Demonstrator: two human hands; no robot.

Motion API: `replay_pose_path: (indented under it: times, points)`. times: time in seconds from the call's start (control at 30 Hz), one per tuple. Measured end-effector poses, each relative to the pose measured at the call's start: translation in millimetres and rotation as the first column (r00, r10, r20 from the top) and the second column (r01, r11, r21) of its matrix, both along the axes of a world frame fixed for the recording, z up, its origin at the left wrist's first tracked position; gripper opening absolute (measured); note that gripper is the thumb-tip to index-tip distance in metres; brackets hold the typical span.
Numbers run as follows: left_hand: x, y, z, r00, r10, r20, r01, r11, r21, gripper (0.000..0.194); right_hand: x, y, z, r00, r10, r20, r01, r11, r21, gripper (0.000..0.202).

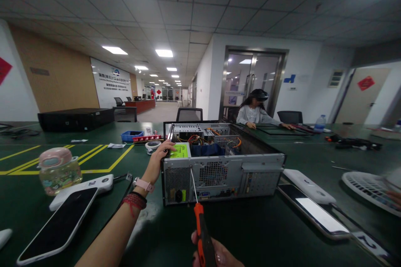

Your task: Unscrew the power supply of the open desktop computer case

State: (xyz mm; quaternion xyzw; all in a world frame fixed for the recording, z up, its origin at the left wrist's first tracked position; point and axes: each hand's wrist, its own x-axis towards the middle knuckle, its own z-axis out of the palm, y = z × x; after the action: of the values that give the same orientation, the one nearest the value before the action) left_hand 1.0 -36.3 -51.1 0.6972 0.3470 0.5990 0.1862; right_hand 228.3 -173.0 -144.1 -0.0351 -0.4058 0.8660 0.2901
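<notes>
An opened computer case (263, 171) lies on the table with its rear panel facing me. Inside its left side sits a power supply with a bright green label (181, 150), and wires show further in. My left hand (159, 156) is closed over the case's top left corner, fingers reaching onto the power supply's edge. In my right hand (219, 254) is a screwdriver (200, 225) with a red and black handle. Its shaft points away from me, and the tip meets the rear panel close to a screw spot beside the power supply. The screw itself is too small to make out.
Left stand a pink-lidded bottle (59, 171), a phone (59, 227) and a white power bank (103, 183). A blue tray (131, 135) and tape roll (153, 145) lie behind. Right are another phone (313, 212) and a white fan-like grille (369, 187). A person (255, 110) sits opposite.
</notes>
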Motion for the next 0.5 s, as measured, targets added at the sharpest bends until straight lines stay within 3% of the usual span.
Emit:
replay_pose_path:
  times: [0.17, 0.37, 0.5]
  points:
    - [0.6, -1.4, 0.3, 1.000, 0.000, 0.002, 0.000, 1.000, -0.005, 0.033, -2.8, 4.2, -4.3, 0.998, -0.021, -0.056, 0.024, 0.998, 0.057, 0.059]
    - [0.4, -1.1, -0.3, 1.000, 0.004, 0.004, -0.004, 1.000, -0.006, 0.033, -6.8, 2.2, -8.4, 0.995, -0.022, -0.101, 0.025, 0.999, 0.023, 0.056]
    - [0.1, -0.3, 0.0, 1.000, -0.001, 0.010, 0.001, 1.000, -0.011, 0.032, -2.4, -4.4, 3.3, 1.000, -0.016, -0.001, 0.016, 0.998, -0.053, 0.057]
